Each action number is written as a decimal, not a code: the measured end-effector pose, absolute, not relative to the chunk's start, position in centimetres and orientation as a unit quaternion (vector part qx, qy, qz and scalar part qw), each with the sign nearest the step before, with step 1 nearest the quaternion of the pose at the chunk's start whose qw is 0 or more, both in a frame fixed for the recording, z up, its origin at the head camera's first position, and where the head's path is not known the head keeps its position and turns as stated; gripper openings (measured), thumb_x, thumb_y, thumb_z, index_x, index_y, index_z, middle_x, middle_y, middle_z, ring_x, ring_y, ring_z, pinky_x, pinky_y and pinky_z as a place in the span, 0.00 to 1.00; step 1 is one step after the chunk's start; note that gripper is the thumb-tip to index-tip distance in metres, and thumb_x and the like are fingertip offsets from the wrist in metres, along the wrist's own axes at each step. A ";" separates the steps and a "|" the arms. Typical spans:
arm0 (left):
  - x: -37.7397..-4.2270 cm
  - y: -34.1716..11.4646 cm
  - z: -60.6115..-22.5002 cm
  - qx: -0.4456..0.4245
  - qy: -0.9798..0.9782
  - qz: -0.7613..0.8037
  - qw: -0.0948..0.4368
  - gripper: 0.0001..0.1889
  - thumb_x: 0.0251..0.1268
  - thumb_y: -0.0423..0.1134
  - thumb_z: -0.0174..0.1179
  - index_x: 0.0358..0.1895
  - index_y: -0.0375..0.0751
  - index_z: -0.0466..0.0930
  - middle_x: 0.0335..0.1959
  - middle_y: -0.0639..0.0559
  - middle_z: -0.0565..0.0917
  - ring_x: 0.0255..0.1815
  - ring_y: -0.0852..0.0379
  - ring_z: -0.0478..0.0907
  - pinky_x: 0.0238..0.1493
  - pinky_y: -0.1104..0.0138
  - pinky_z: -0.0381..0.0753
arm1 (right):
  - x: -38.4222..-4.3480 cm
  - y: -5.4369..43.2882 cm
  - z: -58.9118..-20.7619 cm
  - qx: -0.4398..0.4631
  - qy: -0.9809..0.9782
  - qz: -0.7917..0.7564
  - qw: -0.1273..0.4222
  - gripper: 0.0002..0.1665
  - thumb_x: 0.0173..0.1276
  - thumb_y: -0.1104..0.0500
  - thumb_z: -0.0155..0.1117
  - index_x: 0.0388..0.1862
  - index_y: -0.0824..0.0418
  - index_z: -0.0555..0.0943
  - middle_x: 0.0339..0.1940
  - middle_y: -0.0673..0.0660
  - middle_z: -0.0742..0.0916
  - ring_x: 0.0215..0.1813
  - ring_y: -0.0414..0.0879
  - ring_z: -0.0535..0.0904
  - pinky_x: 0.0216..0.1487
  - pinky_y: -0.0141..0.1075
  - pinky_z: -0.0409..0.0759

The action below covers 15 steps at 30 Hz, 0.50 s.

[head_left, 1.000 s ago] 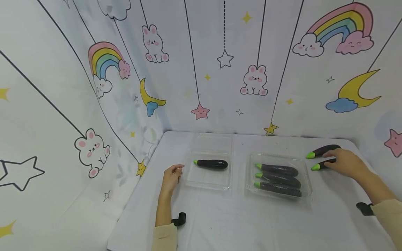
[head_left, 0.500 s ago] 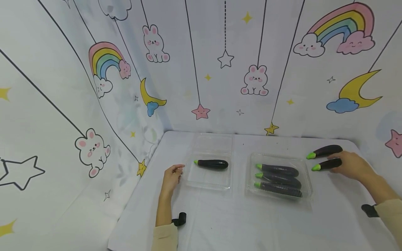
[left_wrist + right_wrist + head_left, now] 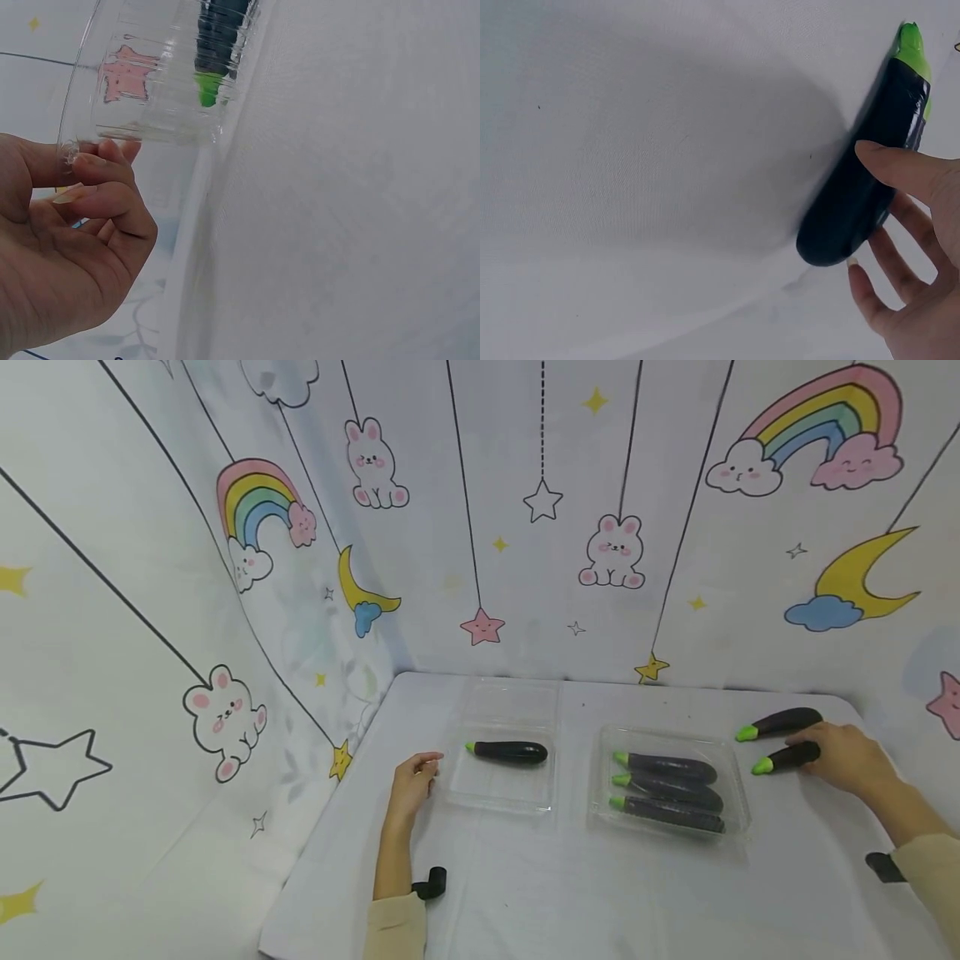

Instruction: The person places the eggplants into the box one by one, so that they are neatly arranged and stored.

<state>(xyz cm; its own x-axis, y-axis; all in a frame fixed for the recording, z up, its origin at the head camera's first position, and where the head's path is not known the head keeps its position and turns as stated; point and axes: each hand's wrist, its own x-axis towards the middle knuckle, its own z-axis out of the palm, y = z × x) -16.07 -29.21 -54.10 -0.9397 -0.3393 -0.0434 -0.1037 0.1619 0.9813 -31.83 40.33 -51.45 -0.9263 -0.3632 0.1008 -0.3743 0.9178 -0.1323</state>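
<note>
In the head view, my right hand [image 3: 847,760] holds a dark eggplant [image 3: 787,757] with a bright green stem end, near the table's right side. Its thumb lies across the eggplant [image 3: 862,165] in the right wrist view, with the fingers on the far side. Another eggplant [image 3: 783,723] lies just behind it. On the left, my left hand [image 3: 412,783] is at the left edge of an open clear plastic box [image 3: 498,802] holding one eggplant [image 3: 510,752]. The left wrist view shows thumb and fingers pinching the box's rim [image 3: 69,154].
A second clear plastic box [image 3: 600,818] stands right of centre, with three eggplants [image 3: 667,787] inside. The white table [image 3: 525,893] meets a patterned cloth wall [image 3: 540,593] at the back. A raised clear lid [image 3: 512,702] lies behind the left box.
My right hand has slid right toward the eggplant's thick end, showing more of its body, and the eggplant has turned slightly. The left hand has stayed at the box.
</note>
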 end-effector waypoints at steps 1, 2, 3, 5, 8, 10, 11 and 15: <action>-16.1 -29.2 -54.1 0.147 -0.756 -0.631 0.093 0.14 0.81 0.33 0.54 0.59 0.29 0.82 0.40 0.37 0.81 0.27 0.60 0.70 0.24 0.74 0.66 | -31.8 40.4 -51.5 0.189 -0.978 0.074 0.038 0.23 0.51 0.68 0.78 0.50 0.68 0.87 0.55 0.81 0.81 0.52 0.83 0.73 0.48 0.76 0.72; -16.1 -29.2 -54.1 0.147 -0.756 -0.631 0.093 0.14 0.81 0.33 0.54 0.59 0.29 0.82 0.39 0.38 0.81 0.27 0.60 0.70 0.24 0.74 0.66 | -31.9 40.4 -51.6 0.190 -0.978 0.073 0.041 0.23 0.51 0.68 0.78 0.49 0.67 0.87 0.55 0.81 0.81 0.52 0.83 0.74 0.48 0.76 0.72; -16.1 -29.2 -54.1 0.146 -0.756 -0.632 0.093 0.14 0.81 0.33 0.54 0.59 0.28 0.82 0.39 0.38 0.81 0.27 0.59 0.70 0.24 0.74 0.66 | -31.9 40.5 -51.8 0.191 -0.978 0.074 0.043 0.23 0.52 0.68 0.78 0.49 0.67 0.87 0.55 0.81 0.81 0.52 0.83 0.74 0.47 0.76 0.72; -16.1 -29.2 -54.1 0.145 -0.755 -0.632 0.093 0.14 0.81 0.33 0.54 0.59 0.28 0.82 0.38 0.40 0.81 0.27 0.59 0.69 0.24 0.74 0.66 | -32.0 40.7 -52.0 0.193 -0.977 0.078 0.041 0.22 0.52 0.67 0.78 0.49 0.66 0.87 0.55 0.81 0.80 0.53 0.84 0.73 0.47 0.76 0.72; -16.0 -29.2 -54.1 0.144 -0.755 -0.633 0.093 0.14 0.81 0.33 0.54 0.59 0.28 0.82 0.37 0.42 0.80 0.27 0.60 0.69 0.24 0.74 0.66 | -32.2 41.0 -52.2 0.194 -0.977 0.082 0.037 0.23 0.53 0.67 0.77 0.50 0.65 0.87 0.57 0.80 0.80 0.55 0.84 0.73 0.47 0.77 0.72; -16.0 -29.3 -54.2 0.144 -0.754 -0.635 0.091 0.14 0.81 0.32 0.54 0.59 0.28 0.82 0.36 0.44 0.80 0.27 0.61 0.69 0.24 0.74 0.66 | -32.2 41.0 -52.2 0.194 -0.977 0.083 0.033 0.23 0.54 0.66 0.77 0.51 0.65 0.87 0.57 0.80 0.80 0.56 0.85 0.72 0.47 0.77 0.72; -16.0 -29.3 -54.2 0.145 -0.753 -0.635 0.091 0.14 0.81 0.32 0.54 0.59 0.28 0.82 0.36 0.44 0.80 0.26 0.61 0.69 0.24 0.74 0.66 | -32.2 41.0 -52.2 0.194 -0.977 0.084 0.031 0.23 0.55 0.66 0.77 0.51 0.65 0.87 0.57 0.80 0.79 0.56 0.85 0.72 0.47 0.77 0.72; -15.9 -29.3 -54.0 0.147 -0.752 -0.637 0.087 0.14 0.81 0.33 0.54 0.60 0.28 0.82 0.36 0.43 0.80 0.26 0.61 0.69 0.24 0.74 0.66 | -31.8 40.9 -52.0 0.194 -0.977 0.087 0.024 0.23 0.57 0.66 0.76 0.54 0.66 0.86 0.58 0.81 0.79 0.57 0.84 0.71 0.48 0.78 0.71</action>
